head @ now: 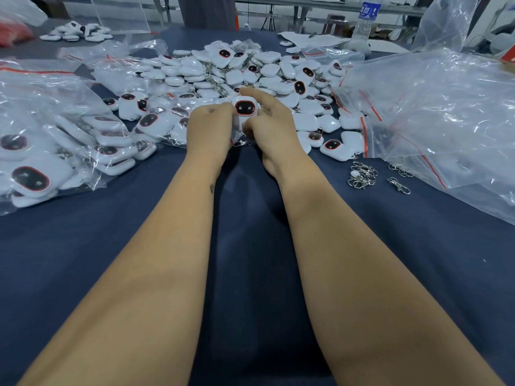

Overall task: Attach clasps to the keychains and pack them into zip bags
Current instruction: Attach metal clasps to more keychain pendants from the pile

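White keychains (223,68) with black, red-rimmed oval faces are piling up on a dark navy surface (139,232). Clear zip bags (434,112) are showing thin red seal strips, silver clasps (362,175) are glinting, and a bottle's label (369,10) is showing blue.

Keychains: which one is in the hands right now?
The face-up white keychain between left hand and right hand, lifted before the loose pile; all others lie untouched.

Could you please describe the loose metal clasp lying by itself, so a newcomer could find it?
Start at the big clear plastic bag on the right of the dark blue cloth table. Just before its near edge lies the lone silver metal clasp, right of the tangled clasp heap.
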Demonstrator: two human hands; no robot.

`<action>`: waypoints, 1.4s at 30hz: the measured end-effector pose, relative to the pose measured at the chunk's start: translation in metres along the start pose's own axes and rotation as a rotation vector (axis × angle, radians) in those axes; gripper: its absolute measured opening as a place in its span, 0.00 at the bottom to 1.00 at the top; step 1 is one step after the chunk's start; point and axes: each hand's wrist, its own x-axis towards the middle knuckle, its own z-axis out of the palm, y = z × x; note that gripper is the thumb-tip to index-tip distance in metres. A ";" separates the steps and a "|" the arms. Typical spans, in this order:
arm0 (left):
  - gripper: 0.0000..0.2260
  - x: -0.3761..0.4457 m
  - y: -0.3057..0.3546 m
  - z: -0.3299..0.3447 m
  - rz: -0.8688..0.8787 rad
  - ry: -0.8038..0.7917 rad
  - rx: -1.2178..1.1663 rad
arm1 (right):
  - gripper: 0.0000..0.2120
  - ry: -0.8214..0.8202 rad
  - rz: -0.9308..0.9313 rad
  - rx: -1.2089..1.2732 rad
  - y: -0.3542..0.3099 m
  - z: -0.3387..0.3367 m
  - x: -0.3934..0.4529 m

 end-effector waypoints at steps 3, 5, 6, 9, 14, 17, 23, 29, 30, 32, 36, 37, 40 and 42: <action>0.11 0.000 -0.001 0.000 0.020 -0.027 -0.020 | 0.24 -0.007 0.025 -0.010 0.000 0.000 0.001; 0.14 0.000 -0.001 0.001 0.025 -0.038 -0.044 | 0.25 -0.016 0.032 -0.013 -0.001 0.000 0.000; 0.15 0.000 -0.002 0.001 0.025 -0.041 -0.050 | 0.25 -0.020 0.034 -0.019 -0.001 -0.001 0.000; 0.16 0.001 -0.003 0.001 0.032 -0.036 -0.020 | 0.25 -0.040 0.030 -0.035 -0.001 -0.001 -0.001; 0.15 0.003 -0.004 0.000 0.036 -0.040 0.019 | 0.21 -0.038 0.022 -0.036 -0.001 -0.001 -0.001; 0.14 0.002 -0.003 0.001 0.029 -0.040 0.020 | 0.21 -0.037 0.007 -0.043 -0.001 -0.001 -0.001; 0.12 0.001 -0.003 0.000 0.014 -0.047 0.015 | 0.20 -0.029 0.009 -0.051 -0.001 -0.001 -0.003; 0.13 0.001 -0.003 -0.001 0.031 -0.068 -0.023 | 0.17 -0.037 0.047 0.034 -0.006 0.001 -0.004; 0.12 0.001 -0.003 -0.001 0.031 -0.067 -0.024 | 0.17 -0.040 0.035 0.030 -0.006 0.001 -0.004; 0.13 0.000 -0.003 -0.001 0.025 -0.065 -0.028 | 0.18 -0.042 0.017 0.003 -0.005 0.001 -0.005; 0.13 0.000 -0.002 -0.002 0.026 -0.067 -0.014 | 0.21 -0.018 0.028 -0.008 -0.004 0.000 -0.004; 0.11 -0.001 -0.002 -0.002 0.029 -0.072 -0.020 | 0.21 -0.009 0.034 0.003 -0.004 0.000 -0.004; 0.09 -0.003 -0.001 -0.002 0.035 -0.071 -0.035 | 0.21 0.012 0.047 0.030 -0.004 0.000 -0.004; 0.09 -0.003 -0.001 -0.002 0.040 -0.069 -0.040 | 0.20 0.018 0.053 0.039 -0.004 0.000 -0.004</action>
